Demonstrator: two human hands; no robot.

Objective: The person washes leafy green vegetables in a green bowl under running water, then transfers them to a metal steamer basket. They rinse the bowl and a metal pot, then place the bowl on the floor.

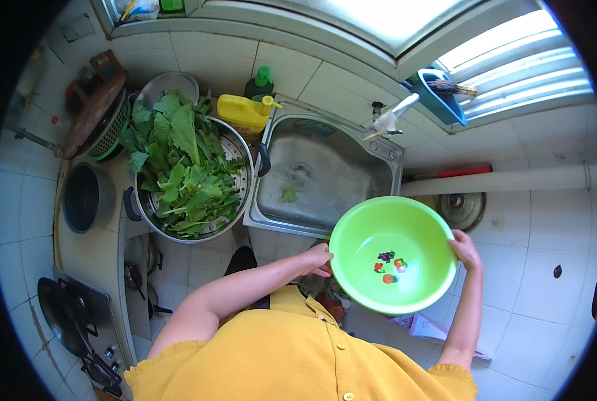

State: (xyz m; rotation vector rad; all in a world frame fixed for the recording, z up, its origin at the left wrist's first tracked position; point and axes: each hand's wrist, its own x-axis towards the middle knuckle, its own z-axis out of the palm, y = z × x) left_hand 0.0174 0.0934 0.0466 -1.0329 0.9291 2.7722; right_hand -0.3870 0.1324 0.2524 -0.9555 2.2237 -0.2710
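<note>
A bright green plastic basin with printed fruit on its bottom hangs in front of me, held by its rim in both hands. My left hand grips the left side of the rim. On the opposite side, my right hand has hold of the rim. Nothing lies inside the basin. Behind it, the stainless steel sink holds a small green leaf scrap on its wet floor. Left of the sink, leafy greens are heaped in a steel steamer pot with black handles.
A faucet reaches over the sink's back right corner. Behind the pot stand a yellow jug and a green pump bottle. A grey pot sits on the left counter, with a black wok nearer me. A pot lid rests at right.
</note>
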